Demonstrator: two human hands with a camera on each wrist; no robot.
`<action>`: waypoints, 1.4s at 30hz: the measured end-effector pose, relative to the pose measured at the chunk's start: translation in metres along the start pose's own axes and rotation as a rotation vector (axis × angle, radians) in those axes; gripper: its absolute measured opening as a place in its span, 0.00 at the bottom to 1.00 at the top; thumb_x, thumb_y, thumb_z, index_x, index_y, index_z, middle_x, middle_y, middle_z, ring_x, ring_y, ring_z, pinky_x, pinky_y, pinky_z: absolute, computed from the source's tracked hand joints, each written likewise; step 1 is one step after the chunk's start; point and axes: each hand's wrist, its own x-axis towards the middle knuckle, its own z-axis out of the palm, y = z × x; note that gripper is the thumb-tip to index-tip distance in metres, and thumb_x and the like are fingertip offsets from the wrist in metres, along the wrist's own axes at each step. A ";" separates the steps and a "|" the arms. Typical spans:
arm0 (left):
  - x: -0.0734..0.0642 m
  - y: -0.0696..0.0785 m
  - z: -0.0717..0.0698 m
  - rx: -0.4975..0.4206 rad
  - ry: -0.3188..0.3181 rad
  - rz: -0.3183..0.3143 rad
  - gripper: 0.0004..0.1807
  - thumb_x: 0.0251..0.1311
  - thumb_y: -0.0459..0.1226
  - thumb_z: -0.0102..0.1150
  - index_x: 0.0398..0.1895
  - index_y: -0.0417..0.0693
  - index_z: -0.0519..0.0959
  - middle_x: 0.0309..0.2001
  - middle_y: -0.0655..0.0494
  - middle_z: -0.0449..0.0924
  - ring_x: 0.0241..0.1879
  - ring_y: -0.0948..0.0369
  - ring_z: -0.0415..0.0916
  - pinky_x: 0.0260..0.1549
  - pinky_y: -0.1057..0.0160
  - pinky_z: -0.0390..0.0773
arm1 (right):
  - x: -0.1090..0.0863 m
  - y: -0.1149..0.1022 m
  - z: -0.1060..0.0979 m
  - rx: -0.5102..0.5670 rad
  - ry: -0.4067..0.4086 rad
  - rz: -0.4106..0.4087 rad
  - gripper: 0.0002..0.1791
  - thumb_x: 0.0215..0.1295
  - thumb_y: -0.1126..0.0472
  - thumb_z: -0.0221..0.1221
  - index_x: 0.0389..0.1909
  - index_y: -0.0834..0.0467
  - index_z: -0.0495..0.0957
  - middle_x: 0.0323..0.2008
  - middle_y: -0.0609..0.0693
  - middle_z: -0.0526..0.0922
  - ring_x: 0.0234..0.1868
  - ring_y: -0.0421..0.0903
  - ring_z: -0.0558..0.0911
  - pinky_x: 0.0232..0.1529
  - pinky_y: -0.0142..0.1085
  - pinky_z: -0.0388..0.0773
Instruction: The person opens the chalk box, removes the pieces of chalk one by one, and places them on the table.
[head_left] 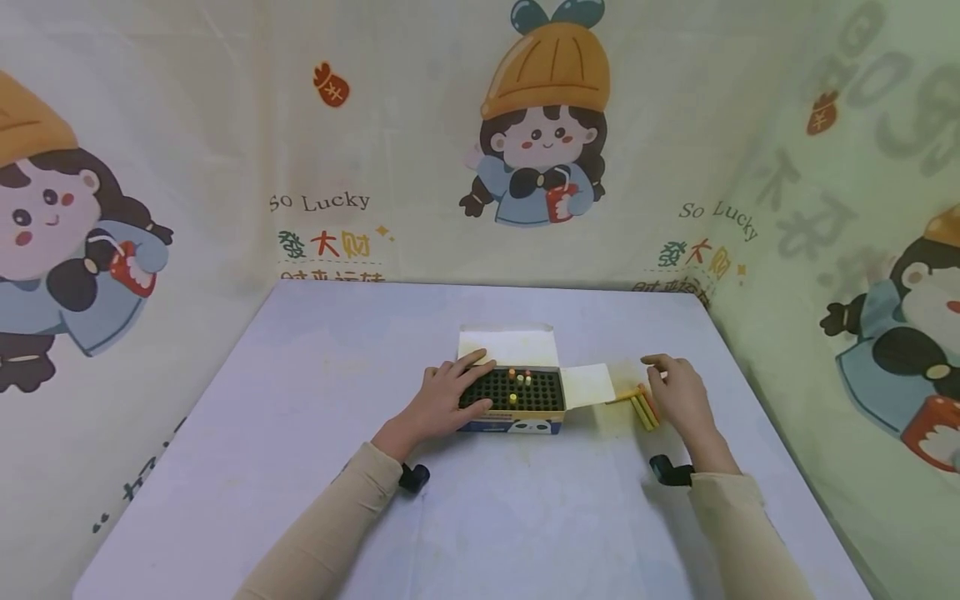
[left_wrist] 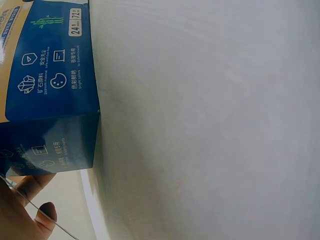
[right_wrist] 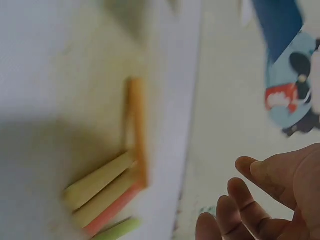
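Observation:
A chalk box (head_left: pixel 525 427) stands on the table with its lid flaps raised. Its dark holder (head_left: pixel 540 396) has many round holes, and several chalk sticks stand in it. My left hand (head_left: pixel 444 396) rests spread over the box's left end, the thumb along the near edge. In the left wrist view the blue printed box side (left_wrist: pixel 55 65) fills the upper left. To the right lie loose chalks: an orange stick (right_wrist: pixel 140 135), a red stick (right_wrist: pixel 114 210), a green stick (right_wrist: pixel 120 230) and pale yellow ones (head_left: pixel 643 412). My right hand (head_left: pixel 678 396) hovers beside them, holding nothing.
An open white side flap (head_left: pixel 588 385) sticks out of the box towards the loose chalks. The white-covered table (head_left: pixel 300 400) meets a printed cloth backdrop (head_left: pixel 420 125) at the back and sides. Dark wrist cameras (head_left: pixel 415 478) hang by both wrists.

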 end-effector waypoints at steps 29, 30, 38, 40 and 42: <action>-0.002 0.003 -0.004 0.017 -0.008 -0.015 0.37 0.76 0.61 0.49 0.83 0.67 0.56 0.84 0.62 0.48 0.67 0.46 0.67 0.57 0.40 0.63 | -0.023 -0.147 0.075 -0.056 -0.278 -0.445 0.11 0.69 0.70 0.64 0.50 0.58 0.87 0.43 0.50 0.86 0.40 0.43 0.83 0.42 0.38 0.82; -0.002 0.002 -0.004 0.018 -0.012 -0.019 0.37 0.76 0.61 0.48 0.83 0.67 0.56 0.84 0.62 0.48 0.68 0.46 0.67 0.57 0.40 0.63 | -0.023 -0.148 0.076 -0.066 -0.281 -0.447 0.11 0.70 0.70 0.65 0.49 0.58 0.87 0.43 0.50 0.86 0.39 0.43 0.83 0.41 0.38 0.82; -0.001 0.002 -0.004 0.017 -0.016 -0.020 0.37 0.75 0.62 0.47 0.83 0.68 0.56 0.84 0.62 0.48 0.68 0.47 0.67 0.57 0.40 0.63 | -0.020 -0.150 0.083 -0.085 -0.282 -0.438 0.07 0.71 0.69 0.63 0.45 0.58 0.87 0.43 0.52 0.89 0.48 0.50 0.87 0.48 0.43 0.83; -0.001 0.002 -0.004 0.021 -0.017 -0.021 0.37 0.75 0.63 0.47 0.83 0.69 0.56 0.84 0.62 0.48 0.68 0.47 0.67 0.57 0.41 0.62 | -0.020 -0.149 0.084 -0.087 -0.280 -0.434 0.07 0.72 0.69 0.63 0.45 0.58 0.86 0.43 0.53 0.89 0.50 0.52 0.87 0.50 0.44 0.83; -0.001 0.003 -0.004 0.022 -0.019 -0.021 0.37 0.75 0.63 0.47 0.83 0.69 0.56 0.84 0.63 0.48 0.68 0.47 0.67 0.57 0.41 0.62 | -0.020 -0.149 0.085 -0.088 -0.287 -0.427 0.07 0.73 0.68 0.62 0.47 0.59 0.85 0.44 0.53 0.89 0.49 0.51 0.87 0.48 0.43 0.83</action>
